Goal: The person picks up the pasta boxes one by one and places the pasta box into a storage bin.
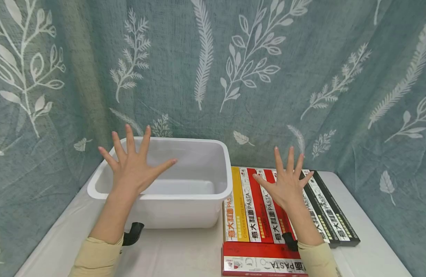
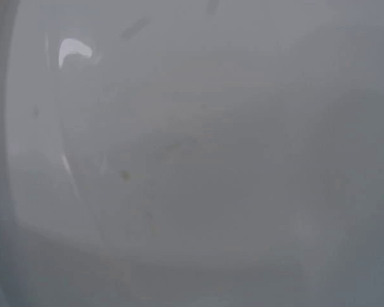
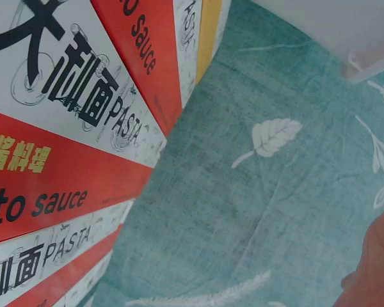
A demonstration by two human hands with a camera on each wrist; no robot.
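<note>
My left hand is held with fingers spread over the near left part of a white plastic tub, holding nothing. The tub's inside shows no contents in the head view; its pale wall fills the left wrist view. On the right, my right hand spreads its fingers above a row of pasta boxes, also holding nothing. These boxes lie side by side with yellow, red and black stripes. One more red and white pasta box lies crosswise in front of them. Part of my right hand shows in the right wrist view.
A white-covered table carries the tub and boxes. Behind and at both sides hangs a green-blue curtain with white leaf prints. The tub's right wall stands close against the yellow pasta box. Black wrist mounts sit at both sleeves.
</note>
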